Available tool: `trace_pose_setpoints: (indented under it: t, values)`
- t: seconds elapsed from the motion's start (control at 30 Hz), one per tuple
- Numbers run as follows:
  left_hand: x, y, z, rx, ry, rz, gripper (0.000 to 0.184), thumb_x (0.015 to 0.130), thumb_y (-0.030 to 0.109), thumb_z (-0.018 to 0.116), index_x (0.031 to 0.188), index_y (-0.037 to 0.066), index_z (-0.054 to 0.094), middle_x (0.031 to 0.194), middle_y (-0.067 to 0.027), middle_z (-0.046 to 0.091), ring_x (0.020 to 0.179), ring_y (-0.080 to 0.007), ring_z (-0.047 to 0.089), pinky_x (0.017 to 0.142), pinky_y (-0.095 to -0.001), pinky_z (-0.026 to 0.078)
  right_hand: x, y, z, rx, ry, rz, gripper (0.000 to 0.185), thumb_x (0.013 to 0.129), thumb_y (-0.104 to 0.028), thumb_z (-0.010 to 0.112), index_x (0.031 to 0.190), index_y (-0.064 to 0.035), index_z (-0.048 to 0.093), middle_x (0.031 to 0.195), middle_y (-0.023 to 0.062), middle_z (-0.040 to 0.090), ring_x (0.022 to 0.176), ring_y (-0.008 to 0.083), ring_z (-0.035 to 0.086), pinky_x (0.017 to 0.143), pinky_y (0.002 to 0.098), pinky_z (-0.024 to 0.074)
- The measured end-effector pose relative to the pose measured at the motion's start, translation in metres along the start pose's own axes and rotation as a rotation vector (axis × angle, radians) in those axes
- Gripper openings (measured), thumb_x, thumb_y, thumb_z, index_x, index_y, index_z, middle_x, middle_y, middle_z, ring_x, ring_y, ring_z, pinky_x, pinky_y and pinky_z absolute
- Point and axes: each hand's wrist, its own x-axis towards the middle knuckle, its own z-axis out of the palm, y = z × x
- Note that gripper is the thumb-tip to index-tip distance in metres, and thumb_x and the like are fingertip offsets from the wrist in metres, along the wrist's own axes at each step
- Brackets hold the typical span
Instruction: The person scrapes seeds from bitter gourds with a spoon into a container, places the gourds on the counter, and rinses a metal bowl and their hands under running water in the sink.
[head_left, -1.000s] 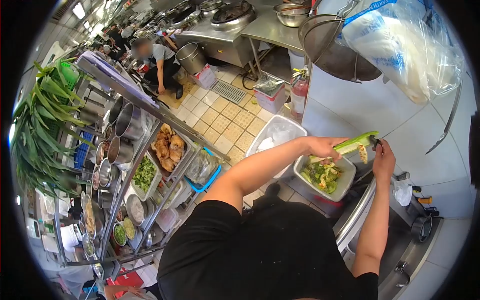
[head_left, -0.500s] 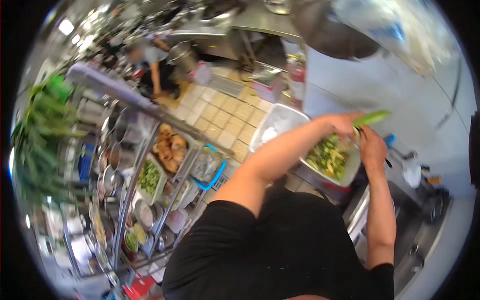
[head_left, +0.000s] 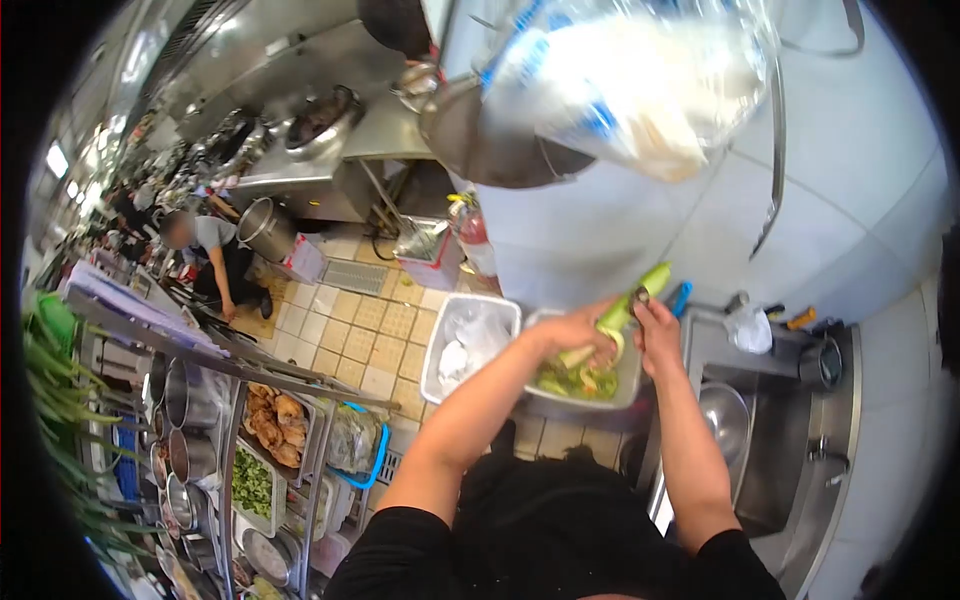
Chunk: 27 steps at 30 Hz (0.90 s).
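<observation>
The left hand (head_left: 575, 335) is wrapping around the near end of a long, bright-green vegetable stalk (head_left: 616, 316), and the right hand (head_left: 657, 338) is pinching a small dark tool (head_left: 641, 295) close against its right side. The stalk is slanting above a whitish rectangular plastic bin (head_left: 580, 405), its long axis running diagonally, the far tip pointing rightward and away from the body. The work seems to be partway: yellow-green trimmings (head_left: 572, 381) are lying in the bin, while green surface is showing toward the tip.

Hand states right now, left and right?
Left hand: closed, holding a long green vegetable.
Right hand: closed, holding a small dark tool; exact type unclear.
</observation>
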Motion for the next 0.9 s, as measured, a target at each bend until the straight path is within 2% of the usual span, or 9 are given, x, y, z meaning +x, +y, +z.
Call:
trace_pose_setpoints:
  t: [0.2,0.23,0.33,0.4,0.47,0.5,0.67,0.83,0.9]
  values:
    - [-0.017,-0.026,-0.01,0.024,0.122,-0.087,0.067,0.097,0.036,0.06,0.152,0.021,0.027,0.09,-0.0042,0.062,0.058,-0.0079,0.049,0.05,-0.023,0.044,0.004,0.001,-0.011,-0.022,0.016,-0.069,0.019,0.094,-0.013,0.061,0.109,-0.0016,0.063,0.083,0.0004,0.063,0.047,0.0063,0.047,0.041,0.0228,0.0348]
    - [-0.018,-0.028,-0.006,0.049,0.235,-0.049,0.056,0.099,0.045,0.052,0.146,0.018,0.04,0.086,-0.0018,0.061,0.055,-0.006,0.044,0.048,-0.0209,0.04,0.006,0.002,-0.011,-0.042,0.031,-0.084,0.021,0.095,-0.013,0.06,0.112,-0.001,0.062,0.085,0.001,0.064,0.048,0.0064,0.048,0.042,0.0228,0.0356]
    - [-0.015,-0.027,-0.014,0.001,0.272,0.012,0.05,0.1,0.046,0.049,0.138,0.014,0.05,0.082,0.0002,0.06,0.054,-0.005,0.042,0.047,-0.02,0.038,0.002,-0.004,-0.006,-0.191,0.116,-0.188,0.027,0.096,-0.016,0.06,0.118,-0.0001,0.06,0.091,0.0022,0.066,0.048,0.0056,0.047,0.042,0.0215,0.0357]
    - [-0.016,-0.02,-0.007,0.036,0.326,0.038,0.048,0.101,0.047,0.047,0.131,0.011,0.057,0.08,0.0008,0.06,0.053,-0.0042,0.042,0.046,-0.0195,0.037,0.013,0.001,-0.022,-0.278,0.134,-0.264,0.027,0.096,-0.016,0.058,0.118,-0.0002,0.062,0.096,0.0073,0.07,0.054,0.014,0.057,0.049,0.0279,0.0447]
    - [-0.014,-0.018,-0.007,0.031,0.374,0.071,0.048,0.101,0.043,0.05,0.135,0.01,0.055,0.08,0.0005,0.06,0.053,-0.0049,0.043,0.046,-0.0198,0.038,0.009,-0.011,-0.017,-0.896,0.328,-0.801,0.025,0.095,-0.016,0.058,0.114,-0.0016,0.065,0.097,0.0131,0.071,0.071,0.0255,0.067,0.062,0.0364,0.0507]
    - [-0.014,-0.018,-0.005,0.032,0.377,0.076,0.048,0.101,0.043,0.05,0.135,0.01,0.055,0.08,0.0005,0.06,0.053,-0.0049,0.043,0.046,-0.0198,0.038,0.003,-0.019,-0.015,-0.927,0.338,-0.679,0.022,0.093,-0.017,0.058,0.11,-0.005,0.067,0.098,0.0164,0.069,0.087,0.0347,0.067,0.074,0.0422,0.0513]
    - [-0.002,-0.013,-0.003,0.033,0.431,0.108,0.049,0.099,0.034,0.056,0.141,0.01,0.05,0.081,-0.0028,0.064,0.053,-0.0058,0.046,0.048,-0.0212,0.039,-0.009,-0.041,0.004,-1.227,0.326,-0.689,0.02,0.092,-0.018,0.058,0.108,-0.0108,0.068,0.094,0.0145,0.068,0.086,0.0372,0.065,0.072,0.0456,0.051]
    - [0.029,-0.004,0.01,0.235,0.63,0.202,0.05,0.096,0.045,0.057,0.129,0.008,0.062,0.079,-0.008,0.067,0.056,-0.0094,0.053,0.054,-0.0274,0.047,-0.027,-0.049,0.028,-1.383,0.169,-0.574,0.021,0.092,-0.016,0.054,0.106,-0.0098,0.068,0.098,0.0158,0.068,0.09,0.0368,0.065,0.075,0.0483,0.0503]
    - [0.056,-0.023,-0.008,0.464,0.725,0.25,0.05,0.096,0.049,0.053,0.12,0.008,0.067,0.082,-0.0151,0.069,0.066,-0.0233,0.065,0.065,-0.0372,0.051,-0.017,-0.042,0.022,-1.361,0.171,-0.596,0.02,0.092,-0.016,0.054,0.105,-0.0099,0.068,0.097,0.0164,0.068,0.09,0.0376,0.064,0.075,0.0485,0.05]
